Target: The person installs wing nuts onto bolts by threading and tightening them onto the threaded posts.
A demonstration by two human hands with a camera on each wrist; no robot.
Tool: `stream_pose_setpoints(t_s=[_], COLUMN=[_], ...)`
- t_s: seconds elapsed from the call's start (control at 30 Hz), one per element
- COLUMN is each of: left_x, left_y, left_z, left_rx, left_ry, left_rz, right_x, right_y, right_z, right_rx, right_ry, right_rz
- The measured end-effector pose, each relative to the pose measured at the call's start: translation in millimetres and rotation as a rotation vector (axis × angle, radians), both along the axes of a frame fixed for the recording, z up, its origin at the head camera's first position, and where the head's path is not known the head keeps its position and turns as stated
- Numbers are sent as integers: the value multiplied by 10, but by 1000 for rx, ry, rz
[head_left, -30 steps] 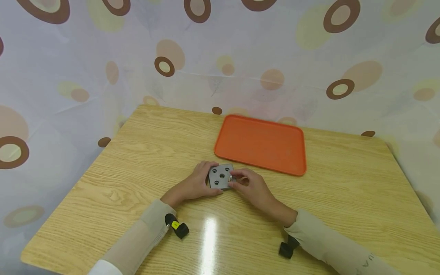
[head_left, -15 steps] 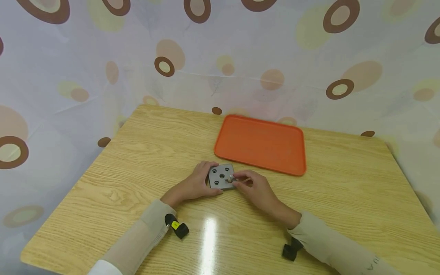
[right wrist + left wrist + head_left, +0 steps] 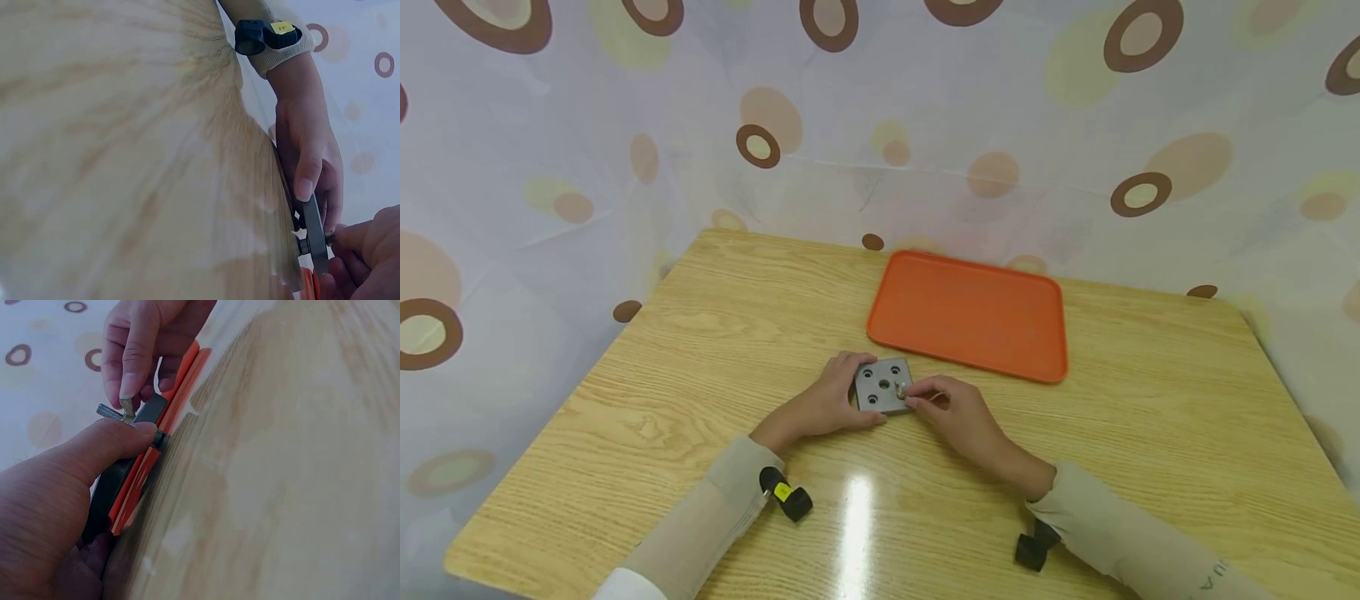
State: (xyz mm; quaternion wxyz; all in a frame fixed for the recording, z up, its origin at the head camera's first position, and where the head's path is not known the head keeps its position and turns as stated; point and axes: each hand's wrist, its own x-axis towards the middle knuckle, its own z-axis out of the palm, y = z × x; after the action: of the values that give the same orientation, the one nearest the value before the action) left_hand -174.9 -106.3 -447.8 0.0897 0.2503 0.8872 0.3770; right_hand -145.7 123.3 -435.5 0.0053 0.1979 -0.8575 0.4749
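A square grey metal plate [image 3: 886, 402] with several holes lies in front of the tray. My left hand [image 3: 835, 398] grips it from the left, thumb along the near edge and fingers at the far edge. On the plate's right side, my right hand [image 3: 953, 412] pinches a small wing nut [image 3: 127, 409] between thumb and index finger. A threaded bolt end [image 3: 109, 412] sticks out past the nut. In the right wrist view, the bolt head [image 3: 304, 246] shows on the underside of the plate. My fingertips partly hide the nut.
An orange tray [image 3: 970, 315] lies right behind the plate on the wooden table [image 3: 737, 308]. A patterned curtain [image 3: 850, 108] hangs behind the table's back edge. Both sleeves carry a black wrist camera [image 3: 786, 493].
My right hand drew back slightly to the right, uncovering the bolt top, then its fingertips came back in on the wing nut. The left hand and plate stayed in place.
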Motion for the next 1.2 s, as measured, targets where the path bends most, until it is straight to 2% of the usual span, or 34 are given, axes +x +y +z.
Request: stream_pose_setpoints(t_s=[0.17,0.43,0.87,1.2], left_x=[2,5,-7,-6], left_y=[-4,-8,-10,-4], left_z=[-4,-6,-17,-22], left_rx=[12,9,9,6], left_ry=[2,6,12,13], left_rz=[-3,3,6,5], right_x=[0,-6,-15,-17], right_y=[-26,-61,-82,-43], right_z=[-1,-3,5,-10], right_rx=[-20,13,42,51], right_ry=[-8,6,40,18], right_rz=[-3,-45,-26,-32])
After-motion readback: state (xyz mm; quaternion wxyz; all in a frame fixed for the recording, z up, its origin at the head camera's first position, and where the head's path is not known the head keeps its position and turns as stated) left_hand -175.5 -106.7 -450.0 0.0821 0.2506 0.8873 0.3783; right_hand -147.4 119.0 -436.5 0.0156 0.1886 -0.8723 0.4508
